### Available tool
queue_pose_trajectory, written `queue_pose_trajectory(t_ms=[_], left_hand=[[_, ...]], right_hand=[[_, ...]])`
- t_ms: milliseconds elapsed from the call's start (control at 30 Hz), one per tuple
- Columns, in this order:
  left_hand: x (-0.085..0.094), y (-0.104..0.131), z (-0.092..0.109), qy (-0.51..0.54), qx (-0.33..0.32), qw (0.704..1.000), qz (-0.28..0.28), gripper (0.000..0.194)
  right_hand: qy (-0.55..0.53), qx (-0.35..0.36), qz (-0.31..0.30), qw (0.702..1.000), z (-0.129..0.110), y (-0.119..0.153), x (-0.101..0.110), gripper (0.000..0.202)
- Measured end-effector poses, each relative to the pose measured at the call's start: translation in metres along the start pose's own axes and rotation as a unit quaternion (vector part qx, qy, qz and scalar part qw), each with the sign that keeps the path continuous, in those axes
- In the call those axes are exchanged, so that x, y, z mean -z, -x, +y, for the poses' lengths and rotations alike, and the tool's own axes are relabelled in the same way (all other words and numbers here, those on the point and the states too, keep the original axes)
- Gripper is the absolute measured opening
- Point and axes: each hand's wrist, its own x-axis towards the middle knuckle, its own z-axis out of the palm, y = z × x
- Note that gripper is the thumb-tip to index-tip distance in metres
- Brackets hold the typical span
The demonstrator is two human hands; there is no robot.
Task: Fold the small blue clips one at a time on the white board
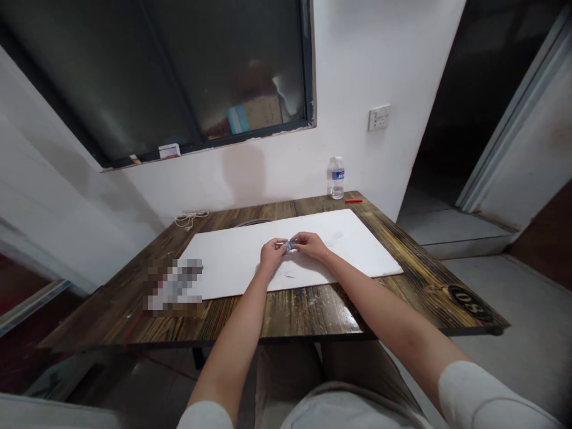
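Observation:
Both of my hands meet over a white board [232, 256] lying on the wooden table. Between the fingertips is a small blue-and-white piece [290, 245], too small to tell its kind. My left hand [271, 255] pinches it from the left, where a thin pale edge also shows. My right hand [311, 245] grips it from the right with closed fingers. Faint marks or thin scraps [286, 274] show on the board just below the hands.
On the dark wooden table [308, 313], a water bottle [338, 179] stands at the back right beside a red pen-like stick [354, 201]. A white cable [192, 219] lies at the back left. A blurred-out patch [176, 286] covers something at the board's left edge.

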Motion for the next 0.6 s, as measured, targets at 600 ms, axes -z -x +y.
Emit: queue_pose_trajectory(t_ms=[600], left_hand=[[-0.002,0.006,0.009,-0.016,-0.01,1.0,-0.015,0.053]], right_hand=[[-0.083,-0.029,0.039,0.995,0.001,-0.003,-0.001,0.036]])
